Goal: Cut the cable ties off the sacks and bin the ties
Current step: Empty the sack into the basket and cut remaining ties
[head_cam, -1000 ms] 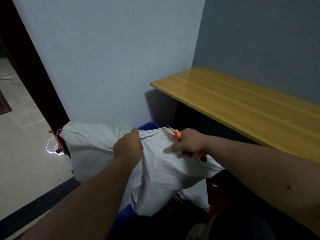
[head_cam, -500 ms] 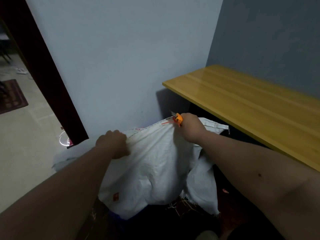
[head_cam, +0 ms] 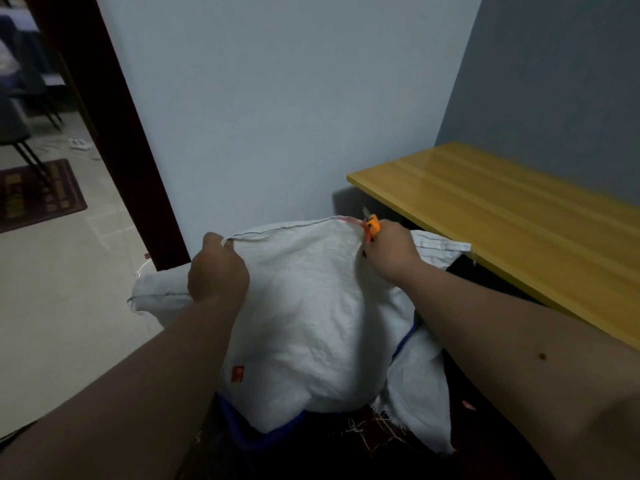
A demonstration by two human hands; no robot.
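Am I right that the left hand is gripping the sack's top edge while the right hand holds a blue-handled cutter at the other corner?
Not quite: the head view shows the cutter is orange-handled, not blue. The rest stands: the left hand grips the sack's top edge, and the right hand holds the cutter at the other corner.

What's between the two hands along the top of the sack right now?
In the head view, only the sack's taut stitched top edge spans from the left hand to the right hand, which holds an orange cutter at a red tie.

A yellow wooden counter (head_cam: pixel 512 216) stands along the grey wall (head_cam: pixel 277 109), with a dark rug (head_cam: pixel 34 194) on the tiled floor (head_cam: pixel 65 306) past the doorway.
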